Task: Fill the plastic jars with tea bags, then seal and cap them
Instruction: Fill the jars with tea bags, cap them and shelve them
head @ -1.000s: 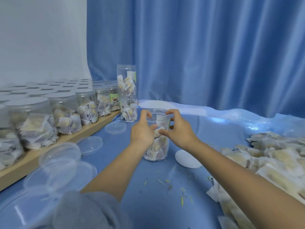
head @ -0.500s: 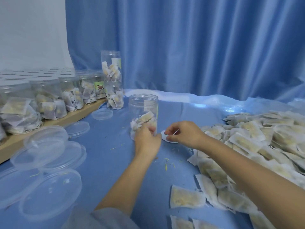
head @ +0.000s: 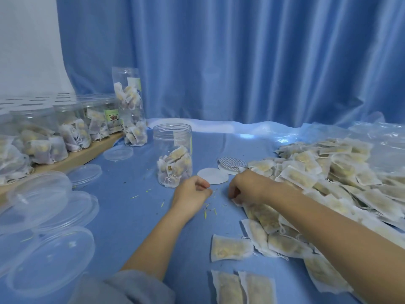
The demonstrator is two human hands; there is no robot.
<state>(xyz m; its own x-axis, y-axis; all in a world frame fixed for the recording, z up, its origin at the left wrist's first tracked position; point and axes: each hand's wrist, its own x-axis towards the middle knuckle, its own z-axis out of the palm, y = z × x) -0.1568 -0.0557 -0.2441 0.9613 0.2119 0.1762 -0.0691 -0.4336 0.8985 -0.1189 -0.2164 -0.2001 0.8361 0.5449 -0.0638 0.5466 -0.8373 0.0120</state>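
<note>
An open clear plastic jar (head: 173, 154) stands on the blue cloth, about half full of tea bags. My left hand (head: 191, 194) rests on the cloth just in front of the jar, apart from it, fingers loosely curled and empty. My right hand (head: 247, 189) reaches down at the near edge of the tea bag pile (head: 328, 176), its fingertips closed on a tea bag (head: 236, 202) whose white corner shows under them. A white round seal disc (head: 212, 176) and a patterned foil seal (head: 232, 163) lie between the jar and the pile.
Several clear lids (head: 50, 257) lie at the near left, and one more lid (head: 118, 152) lies left of the jar. Capped, filled jars (head: 72, 128) line a wooden board (head: 81, 157) on the left. Two stacked jars (head: 129, 106) stand behind. Loose tea bags (head: 230, 249) lie near me.
My left hand has let go of the jar and drawn back onto the cloth. My right hand has moved from the seal disc to the edge of the tea bag pile.
</note>
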